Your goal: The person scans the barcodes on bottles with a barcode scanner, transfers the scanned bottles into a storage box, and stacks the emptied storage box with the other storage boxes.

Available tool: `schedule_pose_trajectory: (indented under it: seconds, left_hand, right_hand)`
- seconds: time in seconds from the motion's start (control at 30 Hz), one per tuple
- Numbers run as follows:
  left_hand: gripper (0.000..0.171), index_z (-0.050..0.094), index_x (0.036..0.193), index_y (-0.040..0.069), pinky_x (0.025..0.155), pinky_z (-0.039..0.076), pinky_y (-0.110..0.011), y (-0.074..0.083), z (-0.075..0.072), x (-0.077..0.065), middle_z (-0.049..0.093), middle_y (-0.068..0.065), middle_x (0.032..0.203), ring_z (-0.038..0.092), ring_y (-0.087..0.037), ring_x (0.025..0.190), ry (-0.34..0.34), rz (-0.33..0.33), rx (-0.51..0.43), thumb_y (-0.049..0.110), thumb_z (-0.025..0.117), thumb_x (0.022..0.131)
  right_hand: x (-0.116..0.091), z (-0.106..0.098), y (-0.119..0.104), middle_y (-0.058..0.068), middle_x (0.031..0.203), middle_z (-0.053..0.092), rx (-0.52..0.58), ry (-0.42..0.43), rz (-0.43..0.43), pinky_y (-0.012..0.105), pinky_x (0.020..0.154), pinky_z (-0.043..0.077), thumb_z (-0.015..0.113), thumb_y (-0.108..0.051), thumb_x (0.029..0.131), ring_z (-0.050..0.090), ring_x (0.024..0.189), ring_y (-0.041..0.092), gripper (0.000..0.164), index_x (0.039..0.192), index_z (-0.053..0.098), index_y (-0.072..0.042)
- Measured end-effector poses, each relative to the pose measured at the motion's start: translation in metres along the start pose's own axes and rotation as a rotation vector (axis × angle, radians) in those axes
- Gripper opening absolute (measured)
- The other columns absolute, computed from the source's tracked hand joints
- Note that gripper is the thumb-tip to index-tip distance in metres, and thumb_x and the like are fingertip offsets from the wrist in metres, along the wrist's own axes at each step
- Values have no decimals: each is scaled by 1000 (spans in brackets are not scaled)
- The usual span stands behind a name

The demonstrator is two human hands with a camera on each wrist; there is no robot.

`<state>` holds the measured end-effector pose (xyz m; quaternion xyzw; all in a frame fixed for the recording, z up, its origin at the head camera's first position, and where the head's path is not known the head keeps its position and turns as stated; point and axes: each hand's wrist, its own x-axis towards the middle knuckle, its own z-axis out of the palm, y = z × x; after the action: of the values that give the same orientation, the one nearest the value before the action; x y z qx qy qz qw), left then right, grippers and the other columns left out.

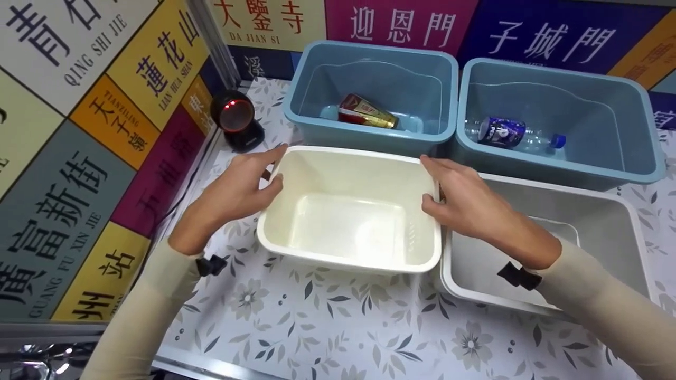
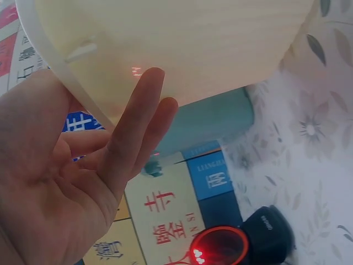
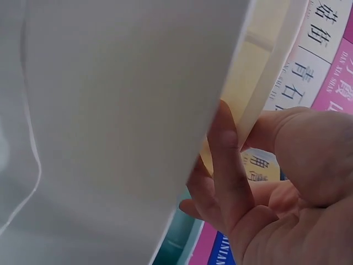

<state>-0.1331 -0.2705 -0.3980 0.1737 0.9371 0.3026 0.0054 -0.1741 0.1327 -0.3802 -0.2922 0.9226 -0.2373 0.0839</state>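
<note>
A cream plastic bin [image 1: 343,221] lies between both hands, its inside bare. My left hand [image 1: 245,182] holds its left rim: the thumb is at the edge, and in the left wrist view the fingers [image 2: 135,121] run along the outer wall. On the opposite side my right hand [image 1: 465,198] grips the right rim, thumb on the rim and fingers [image 3: 226,171] outside, in the narrow gap beside a light grey bin [image 1: 607,253]. Whether the cream bin's base touches the table is hidden.
Two blue bins stand behind: the left bin [image 1: 369,140] holds a red-and-gold carton [image 1: 367,111], the right bin [image 1: 560,163] a plastic bottle [image 1: 504,132] with a blue cap. A black scanner [image 1: 235,121] glows red at left. Printed panels [image 1: 90,169] wall the flowered tabletop [image 1: 327,327].
</note>
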Motion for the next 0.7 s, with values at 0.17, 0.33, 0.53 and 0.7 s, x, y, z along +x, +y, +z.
schedule_pose_trajectory:
  seconds: [0.17,0.33,0.53,0.7]
  left_hand:
    - [58,48,162,5,95,66,-46,9,-8,-2,64,-9,155,73,-26,124,23,15,-17,14,59,106]
    - [59,49,163,9,94,66,-43,22,-18,-6,65,-5,154,77,-25,116,26,-28,-19,18,61,106]
    - [54,56,159,13,100,64,-45,34,-30,-7,66,-3,154,74,-24,123,50,-32,-53,19,62,105]
    - [50,63,153,16,102,64,-44,47,-42,-6,68,-1,151,69,-20,131,72,-19,-81,17,64,103]
  right_hand:
    - [-5,-8,1,29,160,52,31,31,-31,52,96,65,63,-4,97,66,133,41,69,162,41,8]
    - [-9,-19,-1,25,163,51,76,21,-21,45,83,68,63,-5,99,76,114,35,69,164,41,2]
    - [-13,-36,-5,19,162,55,92,15,-9,35,71,67,65,-10,101,81,100,31,68,165,43,-5]
    - [-17,-50,-9,17,157,61,104,27,16,23,64,60,67,-14,102,80,104,32,67,165,44,-9]
